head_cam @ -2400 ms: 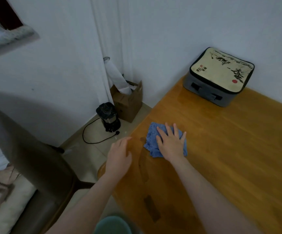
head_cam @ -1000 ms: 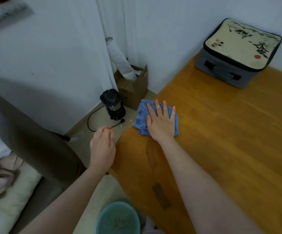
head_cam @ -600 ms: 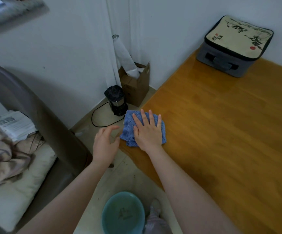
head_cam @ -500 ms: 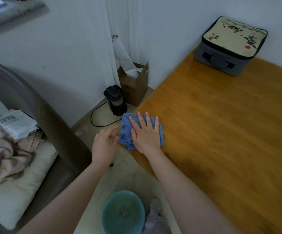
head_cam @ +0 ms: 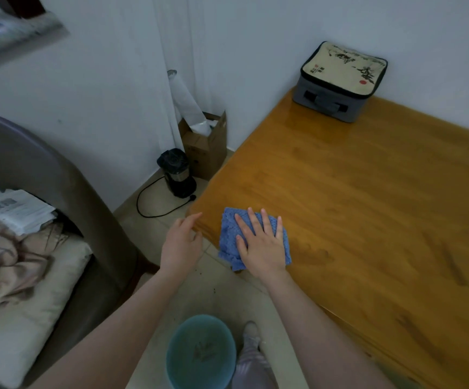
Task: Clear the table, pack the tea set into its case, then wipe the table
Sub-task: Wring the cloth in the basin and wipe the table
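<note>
A blue cloth [head_cam: 227, 234] is pressed flat on the wooden table [head_cam: 368, 206] by the right hand [head_cam: 261, 244]. The fingers [head_cam: 255, 223] are held straight and a little apart on top of the cloth. The cloth is laid at the near left corner of the table, and a bit of it is seen past the edge. A darker patch [head_cam: 313, 255] is seen on the wood just beside the cloth.

The left hand [head_cam: 181, 244] is held in the air just beside the table's corner. Its fingers are softly bent and nothing is held in them. It cannot be told if the edge is touched.

The tea set case [head_cam: 340, 82] is seen shut at the far corner by the wall, well apart from the cloth. A green bucket [head_cam: 201, 352] is seen on the floor below.
</note>
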`<state>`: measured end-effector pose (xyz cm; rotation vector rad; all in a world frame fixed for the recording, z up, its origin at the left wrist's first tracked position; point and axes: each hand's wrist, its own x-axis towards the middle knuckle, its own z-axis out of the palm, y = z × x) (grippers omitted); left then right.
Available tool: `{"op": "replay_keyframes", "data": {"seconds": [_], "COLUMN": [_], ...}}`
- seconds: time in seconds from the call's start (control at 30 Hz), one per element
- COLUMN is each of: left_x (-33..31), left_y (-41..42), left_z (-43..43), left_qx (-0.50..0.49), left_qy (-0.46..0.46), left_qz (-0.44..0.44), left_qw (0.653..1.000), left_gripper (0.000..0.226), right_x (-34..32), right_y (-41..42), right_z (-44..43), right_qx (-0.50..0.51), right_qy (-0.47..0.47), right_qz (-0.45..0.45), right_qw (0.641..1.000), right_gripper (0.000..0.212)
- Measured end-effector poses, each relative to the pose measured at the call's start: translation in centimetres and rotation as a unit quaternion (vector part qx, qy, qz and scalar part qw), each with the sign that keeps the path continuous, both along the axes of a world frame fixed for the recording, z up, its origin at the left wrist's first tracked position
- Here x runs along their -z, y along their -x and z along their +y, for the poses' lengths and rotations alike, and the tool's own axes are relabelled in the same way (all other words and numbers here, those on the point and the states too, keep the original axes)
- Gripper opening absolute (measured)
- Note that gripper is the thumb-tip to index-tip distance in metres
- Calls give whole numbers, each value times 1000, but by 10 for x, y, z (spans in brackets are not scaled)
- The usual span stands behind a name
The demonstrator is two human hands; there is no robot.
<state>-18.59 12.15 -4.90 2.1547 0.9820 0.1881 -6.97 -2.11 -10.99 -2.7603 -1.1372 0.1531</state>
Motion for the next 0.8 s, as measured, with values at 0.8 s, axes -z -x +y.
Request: {"op": "replay_keyframes", "data": {"seconds": [0.8], "left_x": [11], "left_y": [-127], "left_z": [28], "left_qx": [76], "left_qy": [-120], "left_qz": [68], "left_qw": [987], "left_gripper": [53], "right_x": [-3], "right_y": [-195], "right_z": [58], "right_qx": [-2], "right_qy": [69], "right_qz": [30], "right_qw": [997], "right_gripper": [53]}}
